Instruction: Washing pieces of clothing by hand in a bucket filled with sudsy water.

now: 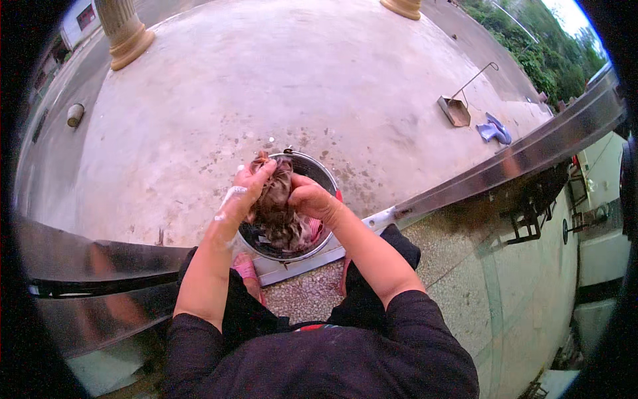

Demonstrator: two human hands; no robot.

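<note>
A round metal bucket (334, 193) stands on the ground between my feet. Above it I hold a wet, crumpled dark brown cloth (274, 199), whose lower part hangs into the bucket. My left hand (254, 178) pinches the cloth's upper left edge, and white suds cling to that wrist and forearm. Closed on the cloth's right side is my right hand (311, 197), its fingers partly hidden behind the folds. A red-and-white striped piece of fabric (314, 228) shows inside the bucket at the right. What lies deeper is hidden by the cloth and hands.
Wet spots mark the pale concrete around the bucket. A door sill (299, 266) runs just in front of me, with metal door frames at both sides. Further right are a long-handled dustpan (456, 111) and a blue-purple item (494, 130). A column (123, 33) rises at far left.
</note>
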